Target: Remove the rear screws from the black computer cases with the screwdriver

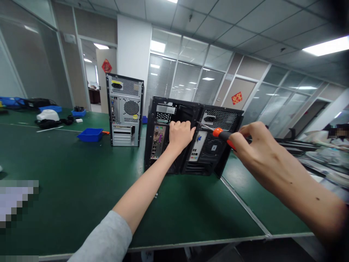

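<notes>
Two black computer cases stand close side by side with their rear sides toward me: the left case [149, 145] and the right case [240, 122]. My left hand [180, 135] is closed at the rear of the left case, near where the two meet; its fingertips are hidden. My right hand [252, 140] is wrapped round a screwdriver [225, 135] with an orange and black handle. The screwdriver's thin shaft points left, and its tip is at the upper left edge of the right case's rear. Whether it sits on a screw is too small to tell.
A silver and black computer tower [127, 109] stands further left on the green table [81, 189]. Near it lies a blue tray [89, 135]. Small screws [156, 195] lie in front of the cases. A metal strip [245, 207] crosses the table at right.
</notes>
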{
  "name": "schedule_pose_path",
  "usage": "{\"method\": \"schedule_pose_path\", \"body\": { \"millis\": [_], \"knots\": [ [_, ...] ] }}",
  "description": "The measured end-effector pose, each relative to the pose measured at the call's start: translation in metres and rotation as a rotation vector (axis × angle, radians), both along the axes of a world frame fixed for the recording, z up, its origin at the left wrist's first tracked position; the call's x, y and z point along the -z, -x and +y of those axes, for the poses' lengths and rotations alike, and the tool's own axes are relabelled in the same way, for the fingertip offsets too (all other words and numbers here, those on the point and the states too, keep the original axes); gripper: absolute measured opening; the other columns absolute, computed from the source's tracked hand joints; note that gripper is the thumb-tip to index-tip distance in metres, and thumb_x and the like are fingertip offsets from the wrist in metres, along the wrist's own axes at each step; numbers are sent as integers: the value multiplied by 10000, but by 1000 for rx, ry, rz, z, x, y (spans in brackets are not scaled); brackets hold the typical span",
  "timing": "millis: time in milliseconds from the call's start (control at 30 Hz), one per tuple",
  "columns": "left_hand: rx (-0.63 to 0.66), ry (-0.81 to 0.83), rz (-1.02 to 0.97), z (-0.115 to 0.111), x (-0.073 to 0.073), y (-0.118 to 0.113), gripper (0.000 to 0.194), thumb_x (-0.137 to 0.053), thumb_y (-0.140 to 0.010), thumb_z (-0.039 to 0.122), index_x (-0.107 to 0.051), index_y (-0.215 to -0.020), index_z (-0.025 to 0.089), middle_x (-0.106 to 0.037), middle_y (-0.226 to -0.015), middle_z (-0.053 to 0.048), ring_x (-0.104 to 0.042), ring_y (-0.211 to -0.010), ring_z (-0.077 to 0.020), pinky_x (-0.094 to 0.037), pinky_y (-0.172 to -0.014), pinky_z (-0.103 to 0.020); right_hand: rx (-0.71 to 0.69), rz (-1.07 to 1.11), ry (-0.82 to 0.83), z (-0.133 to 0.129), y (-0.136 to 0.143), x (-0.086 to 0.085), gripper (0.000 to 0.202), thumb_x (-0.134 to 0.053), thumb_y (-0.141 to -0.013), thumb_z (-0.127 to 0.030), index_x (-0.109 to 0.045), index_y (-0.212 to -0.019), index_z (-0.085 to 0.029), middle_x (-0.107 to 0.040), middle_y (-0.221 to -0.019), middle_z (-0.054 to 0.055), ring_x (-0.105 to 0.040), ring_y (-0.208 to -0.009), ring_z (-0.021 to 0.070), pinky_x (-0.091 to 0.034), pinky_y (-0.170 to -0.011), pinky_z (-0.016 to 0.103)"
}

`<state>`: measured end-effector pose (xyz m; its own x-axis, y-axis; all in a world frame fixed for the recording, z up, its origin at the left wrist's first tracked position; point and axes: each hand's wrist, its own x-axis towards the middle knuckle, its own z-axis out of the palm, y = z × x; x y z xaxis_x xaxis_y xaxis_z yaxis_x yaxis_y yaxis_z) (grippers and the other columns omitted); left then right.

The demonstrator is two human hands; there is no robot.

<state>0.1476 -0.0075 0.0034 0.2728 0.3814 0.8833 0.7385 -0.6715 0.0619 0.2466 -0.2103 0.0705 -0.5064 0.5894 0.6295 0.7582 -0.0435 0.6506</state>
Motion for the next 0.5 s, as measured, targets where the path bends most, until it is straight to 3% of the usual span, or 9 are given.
{"method": "schedule_pose_path", "body": {
  "millis": [167,500],
  "knots": [
    [0,-1,0,1,1,0,318,-411,-954,400,-614,-894,163,-710,-832,-110,-606,-855,-271,-312,-788,-411,44,-297,-202,-4,5,-7,247,-378,-859,-60,-606,-805,-138,-470,-777,89,-384,-677,174,-254,-438,203],
    [-7,-14,-2,1,1,-1,321,-429,-949,407,-616,-888,154,-710,-826,-105,-612,-852,-268,-311,-782,-406,61,-378,-411,-2,5,-11,180,-480,-864,-97,-658,-872,-124,-572,-734,70,-435,-630,177,-305,-476,232]
  ]
}}
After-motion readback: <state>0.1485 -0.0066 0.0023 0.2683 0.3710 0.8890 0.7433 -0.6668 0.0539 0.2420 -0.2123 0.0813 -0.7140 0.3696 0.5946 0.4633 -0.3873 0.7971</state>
